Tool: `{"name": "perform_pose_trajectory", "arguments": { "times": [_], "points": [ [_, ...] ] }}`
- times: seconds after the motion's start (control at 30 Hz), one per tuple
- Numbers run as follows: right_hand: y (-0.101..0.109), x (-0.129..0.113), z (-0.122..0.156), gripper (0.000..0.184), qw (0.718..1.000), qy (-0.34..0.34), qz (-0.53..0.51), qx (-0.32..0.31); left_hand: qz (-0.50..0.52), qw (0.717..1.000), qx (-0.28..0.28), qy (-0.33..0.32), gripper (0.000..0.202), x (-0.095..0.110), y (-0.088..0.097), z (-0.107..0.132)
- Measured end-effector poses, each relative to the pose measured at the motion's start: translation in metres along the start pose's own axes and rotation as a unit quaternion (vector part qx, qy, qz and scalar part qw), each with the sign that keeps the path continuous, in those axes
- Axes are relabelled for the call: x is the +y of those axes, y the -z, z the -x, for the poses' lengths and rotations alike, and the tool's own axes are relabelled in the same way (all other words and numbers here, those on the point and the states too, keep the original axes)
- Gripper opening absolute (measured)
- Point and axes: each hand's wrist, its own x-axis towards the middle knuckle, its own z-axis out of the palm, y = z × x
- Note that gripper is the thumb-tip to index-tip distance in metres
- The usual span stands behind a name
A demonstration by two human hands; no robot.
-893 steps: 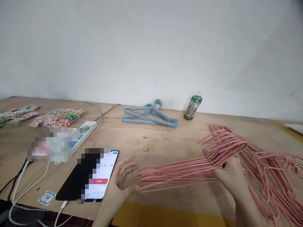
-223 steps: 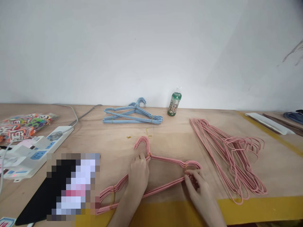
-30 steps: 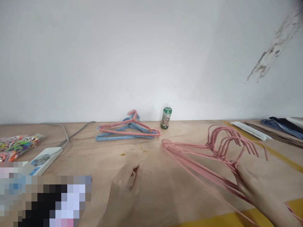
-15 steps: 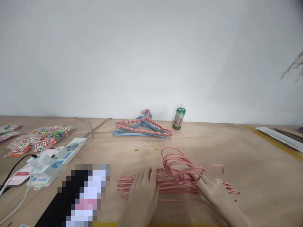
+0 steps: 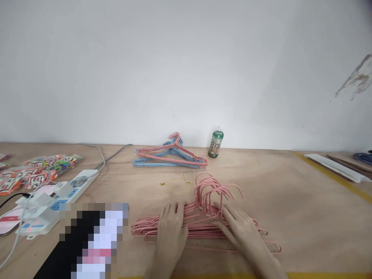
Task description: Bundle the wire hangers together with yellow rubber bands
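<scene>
- Two bare hands lie spread, palms down: the left hand and right hand press on a pile of pink wire hangers, its hooks rising between them.
- Ahead, beyond the pile: blue wire hangers under one pink hanger, just beside a green bottle.
- Left of the left hand: a white power strip and a pixelated block.
- Right, well apart from the pile: yellow tape across the plywood table.

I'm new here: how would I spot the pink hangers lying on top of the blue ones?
Find the wooden table along the white wall. Near the wall, just left of a green bottle, lies a stack of blue hangers. The pink hangers rest on that stack, apart from the bigger pink pile nearer the camera.
</scene>
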Motion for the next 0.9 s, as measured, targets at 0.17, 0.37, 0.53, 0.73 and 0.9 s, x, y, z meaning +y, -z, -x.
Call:
{"name": "perform_pose_trajectory", "arguments": {
  "times": [0.17, 0.37, 0.53, 0.73, 0.9],
  "points": [
    [0.008, -0.004, 0.000, 0.029, 0.999, -0.009, -0.033, -0.007, 0.065, 0.998, -0.009, 0.007, 0.045, -0.002, 0.007, -0.004],
    [-0.002, -0.002, 0.006, 0.029, 0.998, 0.018, 0.018, 0.058, 0.097, 0.991, -0.095, 0.006, 0.019, -0.003, 0.031, -0.006],
    [-0.003, -0.004, 0.007, 0.027, 0.994, 0.023, 0.031, 0.105, 0.214, 0.961, -0.173, -0.037, 0.042, -0.011, 0.052, -0.012],
    [-0.003, -0.003, 0.008, 0.031, 0.994, 0.008, 0.034, 0.100, 0.299, 0.926, -0.231, -0.027, 0.049, -0.016, 0.050, -0.020],
    [-0.002, 0.000, 0.010, 0.031, 0.992, 0.018, 0.057, 0.113, 0.275, 0.932, -0.235, -0.009, 0.049, -0.014, 0.049, -0.023]
  ]
}}
